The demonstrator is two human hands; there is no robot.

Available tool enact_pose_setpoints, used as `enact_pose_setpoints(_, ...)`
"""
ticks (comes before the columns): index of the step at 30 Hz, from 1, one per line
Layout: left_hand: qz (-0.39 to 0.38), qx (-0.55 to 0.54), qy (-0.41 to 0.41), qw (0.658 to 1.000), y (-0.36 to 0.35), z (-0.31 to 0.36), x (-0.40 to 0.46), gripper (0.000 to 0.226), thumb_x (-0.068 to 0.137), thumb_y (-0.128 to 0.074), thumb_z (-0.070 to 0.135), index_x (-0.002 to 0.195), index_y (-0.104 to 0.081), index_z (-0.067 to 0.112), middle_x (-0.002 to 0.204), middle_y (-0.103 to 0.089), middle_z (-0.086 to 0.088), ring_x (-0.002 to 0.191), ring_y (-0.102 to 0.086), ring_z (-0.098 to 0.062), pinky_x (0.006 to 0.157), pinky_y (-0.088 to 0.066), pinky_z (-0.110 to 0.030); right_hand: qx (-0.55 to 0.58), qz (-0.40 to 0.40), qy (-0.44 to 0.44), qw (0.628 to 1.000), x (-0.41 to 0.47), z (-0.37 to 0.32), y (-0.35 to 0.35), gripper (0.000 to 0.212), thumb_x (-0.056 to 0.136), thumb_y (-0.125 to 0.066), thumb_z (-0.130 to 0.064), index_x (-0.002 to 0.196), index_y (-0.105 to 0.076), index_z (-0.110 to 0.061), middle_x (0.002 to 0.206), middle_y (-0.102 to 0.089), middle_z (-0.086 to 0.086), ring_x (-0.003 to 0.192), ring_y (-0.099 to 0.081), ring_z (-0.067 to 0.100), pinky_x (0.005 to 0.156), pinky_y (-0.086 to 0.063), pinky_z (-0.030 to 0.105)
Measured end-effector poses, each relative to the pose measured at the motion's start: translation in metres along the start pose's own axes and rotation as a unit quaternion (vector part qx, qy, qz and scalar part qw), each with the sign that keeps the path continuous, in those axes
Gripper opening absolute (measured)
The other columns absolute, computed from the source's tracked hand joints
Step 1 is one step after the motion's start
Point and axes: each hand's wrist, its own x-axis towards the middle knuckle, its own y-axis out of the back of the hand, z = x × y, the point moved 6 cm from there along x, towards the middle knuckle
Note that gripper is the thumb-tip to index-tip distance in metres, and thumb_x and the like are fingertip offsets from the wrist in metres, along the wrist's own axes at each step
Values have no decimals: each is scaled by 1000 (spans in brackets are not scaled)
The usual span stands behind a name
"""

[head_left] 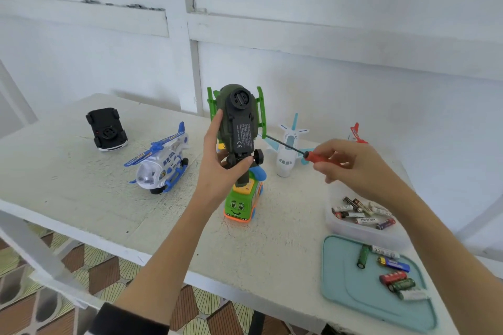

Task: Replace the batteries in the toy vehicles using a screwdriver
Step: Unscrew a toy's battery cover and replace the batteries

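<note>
Your left hand (217, 155) grips the dark green toy (239, 122) underside-up, cover still closed; your right hand (351, 163) pinches the screwdriver (304, 153), tip not yet engaged.

Dark green toy helicopter (239, 122) held underside up (label visible); red-handled screwdriver (299, 150) tip beside it.

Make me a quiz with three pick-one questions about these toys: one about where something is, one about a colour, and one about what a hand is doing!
1. Where is the black car?
A. far left of the table
B. on the tray
C. in the tub

2. What colour is the screwdriver handle?
A. blue
B. yellow
C. red

3. What does the left hand do?
A. lies flat
B. holds the green toy up
C. picks batteries

Answers: 1 A, it lies upside down at the far left. 2 C, red in the right hand. 3 B, fingers wrap the toy above the table.
</note>
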Motion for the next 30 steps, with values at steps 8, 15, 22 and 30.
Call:
enact_pose_setpoints(8,-15,4,4,1000,-9,-3,5,94,82,-62,-15,150,-24,37,148,-39,7,103,-67,-23,76,-56,-24,-40,52,59,996,6,-29,-3,13,78,-68,-1,80,-69,-14,71,-61,-15,64,-53,-6,58,-37,5)
enact_pose_setpoints(15,-7,7,-9,1000,-12,-5,10,94,82,-64,-13,149,-25,39,151,-37,3,107,-66,-25,84,-56,-30,-49,48,67,995,15,-27,-7,12,77,-68,-1,81,-70,-13,74,-65,-8,71,-57,3,61,-41,7)
enact_pose_setpoints(22,-3,5,-6,1000,-13,-10,13,93,82,-65,-11,148,-27,41,151,-35,6,109,-65,-24,85,-56,-31,-76,53,90,992,19,-27,-6,15,75,-68,1,78,-69,-14,72,-65,-8,72,-56,9,60,-41,9)
enact_pose_setpoints(30,0,17,-21,1000,-15,-13,17,94,79,-68,-5,148,-27,44,152,-33,2,112,-63,-28,81,-56,-26,-86,64,83,991,21,-25,-5,13,76,-68,-2,76,-70,-15,68,-64,-6,66,-55,3,56,-40,9)
